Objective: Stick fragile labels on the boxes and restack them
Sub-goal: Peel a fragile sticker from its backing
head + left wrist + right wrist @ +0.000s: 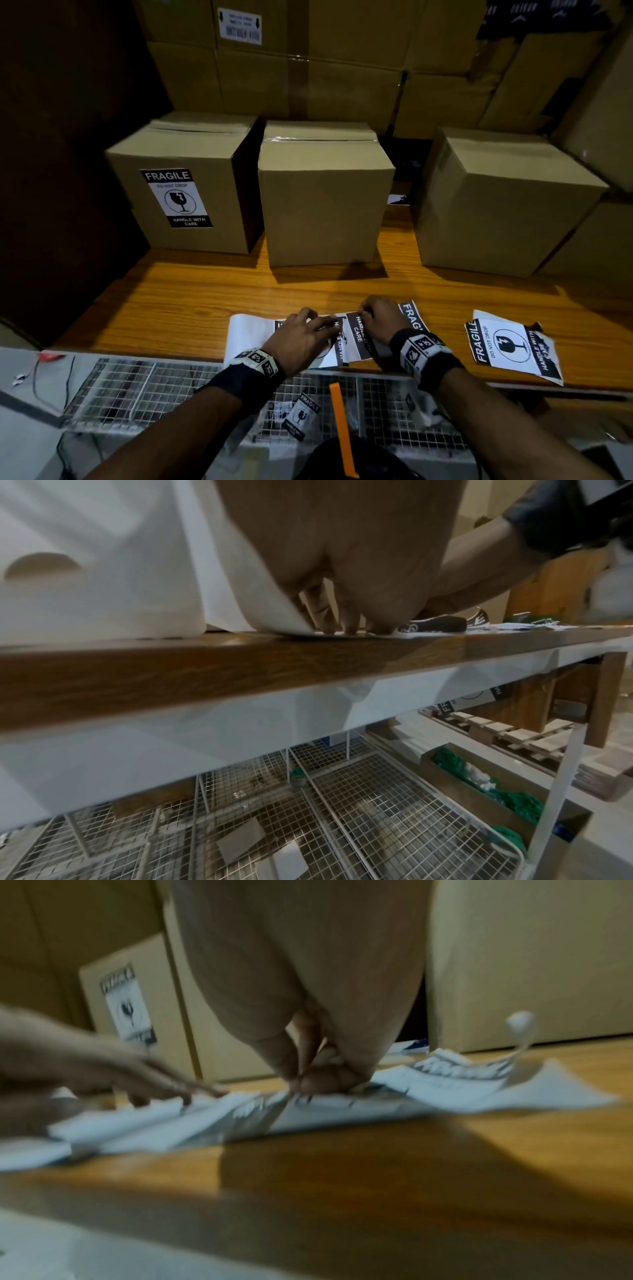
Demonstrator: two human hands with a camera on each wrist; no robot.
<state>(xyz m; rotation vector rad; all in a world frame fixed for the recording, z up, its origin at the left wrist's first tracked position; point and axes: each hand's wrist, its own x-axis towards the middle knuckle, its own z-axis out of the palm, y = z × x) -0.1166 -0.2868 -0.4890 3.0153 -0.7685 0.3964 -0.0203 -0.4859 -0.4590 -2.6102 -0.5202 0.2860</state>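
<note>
The left hand lies with straight fingers flat on a white backing sheet at the near edge of the wooden tabletop. Just beside it the right hand pinches the edge of a black-and-white fragile label, its fingertips curled together on the paper. That label reads "HANDLE WITH CARE".

The likely trouble is in the peel: if the left hand's pressure slips, the sheet could lift with the label, and a freed sticker may curl onto itself or tear at the pinched corner (the paper looks thin).

To the right of the right hand lies a loose printed label sheet, its corner torn, reading "FRAGILE", "DO NOT DROP", "HANDLE WITH CARE".

Beyond the hands stand three brown cardboard boxes. The left labelled box carries the same wording; the middle plain box and the right plain box show no label on the faces in view. A stuck label crooked or creased would be hard to reposition.

The far white sticker on the stacked cartons is unreadable.
</note>
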